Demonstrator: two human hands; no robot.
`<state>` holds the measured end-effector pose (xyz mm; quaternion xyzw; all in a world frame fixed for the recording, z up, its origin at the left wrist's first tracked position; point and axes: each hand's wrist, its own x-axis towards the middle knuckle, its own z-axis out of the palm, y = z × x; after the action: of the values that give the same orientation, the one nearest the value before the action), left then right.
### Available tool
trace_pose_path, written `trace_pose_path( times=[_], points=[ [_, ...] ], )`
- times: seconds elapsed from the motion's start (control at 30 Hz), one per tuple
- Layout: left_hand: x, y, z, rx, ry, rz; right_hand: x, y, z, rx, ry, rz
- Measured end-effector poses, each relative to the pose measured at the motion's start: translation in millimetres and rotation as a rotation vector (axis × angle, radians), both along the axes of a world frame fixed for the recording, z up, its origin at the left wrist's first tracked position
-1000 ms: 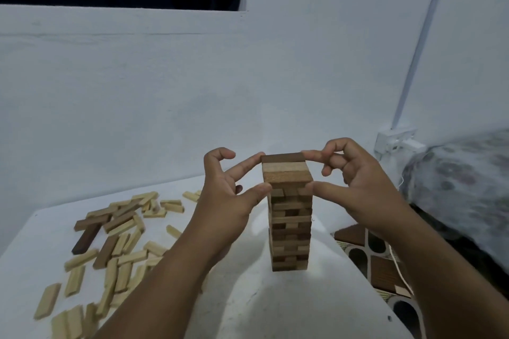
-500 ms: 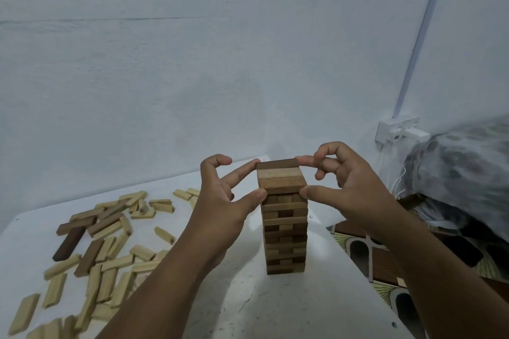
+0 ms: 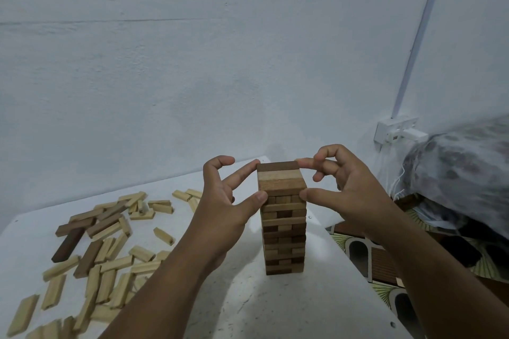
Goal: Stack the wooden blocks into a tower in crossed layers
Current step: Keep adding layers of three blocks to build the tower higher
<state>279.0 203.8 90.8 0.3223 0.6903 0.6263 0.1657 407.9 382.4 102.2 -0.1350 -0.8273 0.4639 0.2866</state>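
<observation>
A tower of wooden blocks point(image 3: 283, 231) in crossed layers stands on the white table point(image 3: 303, 308). Its top layer point(image 3: 279, 179) has dark and light blocks side by side. My left hand point(image 3: 223, 209) touches the top layers' left side with its straight thumb and index finger. On the opposite side, my right hand point(image 3: 349, 187) touches the top layers the same way, its other fingers curled above. Neither hand holds a block. Several loose blocks point(image 3: 104, 245), mostly light with a few dark, lie scattered on the table's left part.
The table's right edge runs close to the tower, with a patterned floor mat point(image 3: 380, 259) below it. A wall socket point(image 3: 396, 129) and a grey bundle point(image 3: 462, 168) sit at the right. A white wall stands behind the table.
Both hands stay at the tower's top, fingertips against its two sides. The view has shifted a little; the tower looks the same.
</observation>
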Motion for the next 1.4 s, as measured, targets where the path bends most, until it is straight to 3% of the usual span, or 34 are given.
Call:
trace_pose_path(
  times=[0.53,0.93,1.23,1.4],
  points=[
    [-4,-20,-1,0.038,-0.019,0.001,4,-1,5,0.013,0.000,-0.037],
    [-8,-129,41,0.192,0.065,0.185,-36,-129,47,0.127,0.150,0.078],
    [-78,-256,14,-0.009,0.041,0.486,-151,-224,-2,0.074,-0.062,0.362],
    [-133,-283,-19,-0.281,0.073,0.560,-219,-238,-45,0.253,-0.217,0.382]
  ],
)
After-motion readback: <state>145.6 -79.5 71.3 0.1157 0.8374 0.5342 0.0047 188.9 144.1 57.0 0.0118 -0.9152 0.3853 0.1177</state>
